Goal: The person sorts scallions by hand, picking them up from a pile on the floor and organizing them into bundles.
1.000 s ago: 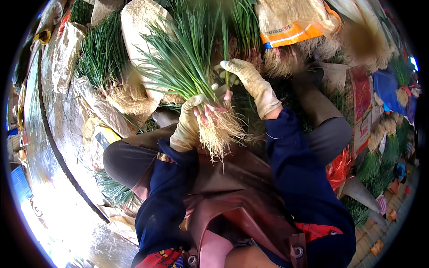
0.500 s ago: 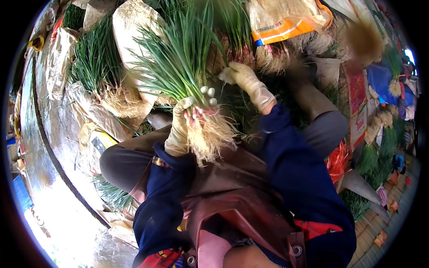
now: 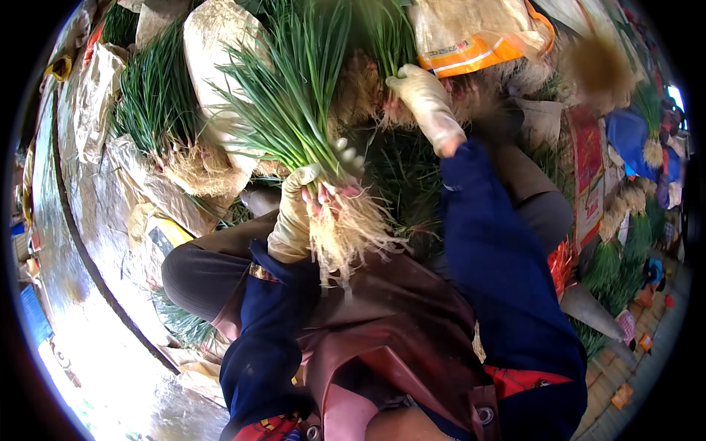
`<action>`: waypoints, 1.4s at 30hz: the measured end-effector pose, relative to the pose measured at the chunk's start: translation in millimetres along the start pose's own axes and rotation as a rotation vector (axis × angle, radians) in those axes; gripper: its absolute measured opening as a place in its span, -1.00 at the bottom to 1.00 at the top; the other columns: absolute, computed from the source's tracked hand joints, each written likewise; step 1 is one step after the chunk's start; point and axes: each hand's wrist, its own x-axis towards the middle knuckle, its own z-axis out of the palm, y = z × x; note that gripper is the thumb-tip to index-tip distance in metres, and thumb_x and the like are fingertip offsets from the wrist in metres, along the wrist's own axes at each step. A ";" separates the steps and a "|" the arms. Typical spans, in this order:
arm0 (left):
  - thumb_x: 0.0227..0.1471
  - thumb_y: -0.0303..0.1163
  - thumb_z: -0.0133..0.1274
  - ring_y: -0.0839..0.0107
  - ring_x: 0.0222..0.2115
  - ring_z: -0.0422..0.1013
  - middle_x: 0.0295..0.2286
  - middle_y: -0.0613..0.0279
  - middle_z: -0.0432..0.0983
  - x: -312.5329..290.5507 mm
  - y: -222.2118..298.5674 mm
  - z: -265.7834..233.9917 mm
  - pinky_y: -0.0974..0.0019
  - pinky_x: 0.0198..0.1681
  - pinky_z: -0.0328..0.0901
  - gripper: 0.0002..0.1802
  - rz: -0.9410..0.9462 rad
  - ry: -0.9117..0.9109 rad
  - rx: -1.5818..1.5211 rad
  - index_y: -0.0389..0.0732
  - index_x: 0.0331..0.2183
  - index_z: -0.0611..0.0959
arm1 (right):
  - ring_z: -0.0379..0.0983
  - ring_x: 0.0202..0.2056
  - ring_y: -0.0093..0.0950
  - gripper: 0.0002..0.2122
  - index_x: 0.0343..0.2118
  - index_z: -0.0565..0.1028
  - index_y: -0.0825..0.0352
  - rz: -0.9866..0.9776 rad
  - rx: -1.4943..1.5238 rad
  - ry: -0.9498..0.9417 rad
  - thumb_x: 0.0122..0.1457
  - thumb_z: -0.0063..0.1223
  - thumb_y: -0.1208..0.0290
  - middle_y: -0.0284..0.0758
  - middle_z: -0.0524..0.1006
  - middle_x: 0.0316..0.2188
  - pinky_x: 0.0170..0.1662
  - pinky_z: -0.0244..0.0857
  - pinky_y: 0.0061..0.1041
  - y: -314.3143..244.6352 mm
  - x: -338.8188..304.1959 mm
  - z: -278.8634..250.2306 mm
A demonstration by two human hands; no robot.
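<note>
The bunch of green spring onions with pale, stringy roots [image 3: 309,140] stands gripped in the closed gloved left hand [image 3: 294,213]. Beyond the bunch, the gloved right hand [image 3: 423,95] grasps piled onion roots [image 3: 368,95]. A one-handed hold could let stalks slip loose.

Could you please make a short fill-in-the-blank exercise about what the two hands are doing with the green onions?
1. The left hand grips a bunch of green onions just above its pale ____.
2. Both hands wear light-coloured ____.
3. The right hand reaches away from the person toward the pile lying beside an ____ and white sack.
4. The sleeves are dark ____.

Missing words: roots; gloves; orange; blue
</note>
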 end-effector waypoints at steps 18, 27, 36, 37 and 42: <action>-0.02 -0.34 -0.08 0.22 -0.62 0.50 -0.39 -0.18 0.51 13.8 -11.1 -57.5 0.38 -0.63 0.45 -0.46 -0.111 -0.026 0.182 -0.49 -0.03 0.36 | 0.46 -0.54 -0.49 -0.87 -0.35 0.50 0.41 -0.205 0.839 -0.370 0.10 0.08 0.45 -0.28 0.55 -0.46 -0.40 0.35 -0.52 -0.9 -64.9 51.7; -0.06 -0.37 -0.05 0.17 -0.57 0.50 -0.29 -0.16 0.47 38.7 -9.2 -143.3 0.30 -0.58 0.48 -0.45 -0.113 -0.196 0.275 -0.51 -0.04 0.35 | 0.51 -0.45 -0.42 -0.77 -0.32 0.49 0.34 -0.021 0.561 -0.240 0.13 0.05 0.25 -0.28 0.54 -0.47 -0.39 0.37 -0.47 78.6 -66.3 107.0; -0.13 -0.33 -0.03 0.24 -0.61 0.48 -0.47 -0.10 0.53 0.6 9.3 -68.1 0.32 -0.57 0.46 -0.48 0.066 0.128 0.117 -0.48 -0.13 0.43 | 0.47 -0.17 -0.21 -0.52 -0.15 0.50 0.27 0.040 -0.103 -0.096 0.04 0.01 -0.06 -0.11 0.52 -0.21 -0.09 0.30 -0.30 -35.1 -32.1 68.4; -0.13 -0.33 -0.03 0.22 -0.59 0.49 -0.44 -0.12 0.52 -3.2 10.3 -67.4 0.31 -0.56 0.46 -0.46 0.127 0.200 0.072 -0.48 -0.10 0.41 | 0.46 -0.16 -0.20 -0.54 -0.13 0.49 0.26 0.019 -0.082 -0.101 0.05 0.02 -0.03 -0.12 0.51 -0.20 -0.08 0.29 -0.28 -38.2 -29.1 66.0; -0.12 -0.28 0.01 0.17 -0.51 0.51 -0.23 -0.24 0.46 -18.6 38.2 -9.8 0.47 -0.56 0.44 -0.36 0.107 -0.001 0.338 -0.45 -0.01 0.32 | 0.49 -0.49 -0.58 -0.55 -0.08 0.43 0.40 0.065 0.818 -0.340 0.01 0.21 0.24 -0.29 0.58 -0.43 -0.45 0.31 -0.59 -7.2 -45.9 55.2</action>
